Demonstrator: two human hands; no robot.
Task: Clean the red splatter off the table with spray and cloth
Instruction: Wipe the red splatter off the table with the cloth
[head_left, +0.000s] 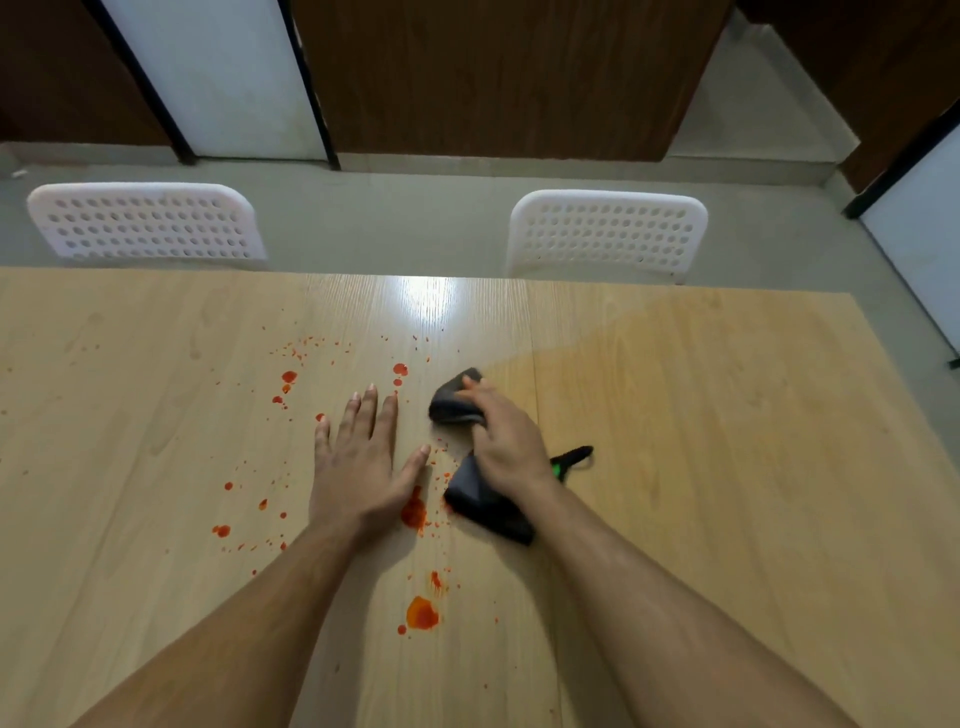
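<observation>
left hand lying flat on the light wood-grain table, fingers straight & spread, palm down amid the red splatter. right hand just beside it, fingers curled round a dark grey crumpled cloth, pressing it onto the table w/ ends sticking out front & back. black strap w/ green bit lying behind right wrist. splatter is scattered over table centre, biggest blob near the front edge btwn forearms. two white perforated plastic chairs standing at far side.

Left hand flat on wooden table, right hand clutching dark cloth, red splatter around
</observation>
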